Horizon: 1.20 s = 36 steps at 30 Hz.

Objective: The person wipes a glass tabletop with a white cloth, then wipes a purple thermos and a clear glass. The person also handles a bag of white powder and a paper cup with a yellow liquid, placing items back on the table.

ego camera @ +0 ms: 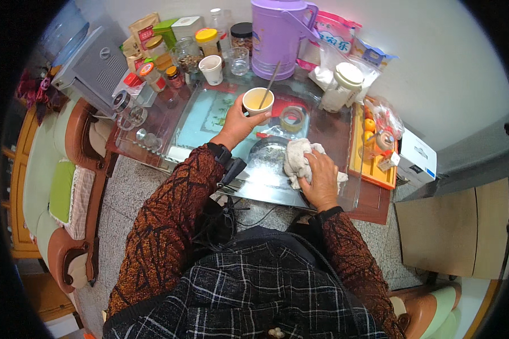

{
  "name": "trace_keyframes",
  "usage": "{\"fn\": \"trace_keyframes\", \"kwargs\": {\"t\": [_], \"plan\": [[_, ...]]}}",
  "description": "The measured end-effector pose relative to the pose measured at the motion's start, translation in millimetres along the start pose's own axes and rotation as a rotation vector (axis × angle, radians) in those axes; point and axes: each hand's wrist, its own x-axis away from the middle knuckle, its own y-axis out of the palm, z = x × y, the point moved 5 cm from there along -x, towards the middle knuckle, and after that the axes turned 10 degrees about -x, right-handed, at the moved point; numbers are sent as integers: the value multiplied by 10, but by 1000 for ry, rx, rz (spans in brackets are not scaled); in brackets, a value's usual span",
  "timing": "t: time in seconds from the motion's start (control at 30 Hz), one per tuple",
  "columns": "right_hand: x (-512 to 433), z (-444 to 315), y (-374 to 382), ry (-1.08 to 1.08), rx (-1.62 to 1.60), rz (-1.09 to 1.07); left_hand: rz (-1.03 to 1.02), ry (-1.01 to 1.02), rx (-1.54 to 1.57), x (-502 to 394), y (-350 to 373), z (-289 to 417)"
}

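My left hand (242,123) grips a white paper cup (249,111) with yellowish liquid inside. A thin metal stirrer or spoon handle (272,80) leans out of the cup towards the back. Under my right hand (321,178) is a crumpled white cloth (297,163), resting on the glass tabletop (263,182) near its front edge; my fingers are bent onto it. Between the hands, a round dark shape (269,152) shows at the glass. Just behind the cloth lies a roll of clear tape (292,119).
A purple thermos jug (273,42) stands at the back, beside another paper cup (211,70), a drinking glass (239,61) and several jars. To the right are a lidded clear jar (342,87) and an orange tray (375,173) with fruit. A glass mug (129,111) stands at left.
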Motion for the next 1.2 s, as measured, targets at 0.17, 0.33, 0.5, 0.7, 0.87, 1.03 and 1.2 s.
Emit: {"fn": "trace_keyframes", "kwargs": {"t": [0.17,0.33,0.5,0.7,0.87,1.03,1.2], "plan": [[15,45,18,3,3,33,-149,36,18,393,254,366],[32,103,-11,-52,-71,119,-174,59,53,830,232,640],[23,183,-13,164,-318,222,-102,-75,181,1281,65,781],[248,-279,-78,433,-1406,370,-132,-145,307,1590,-63,853],[340,-1097,-213,142,-1005,189,-53,-117,331,1787,-40,953],[314,-1087,-183,201,-1107,181,-82,-198,371,1932,-56,1039],[238,-774,-196,199,-805,191,-168,-244,484,1977,-21,1037]]}}
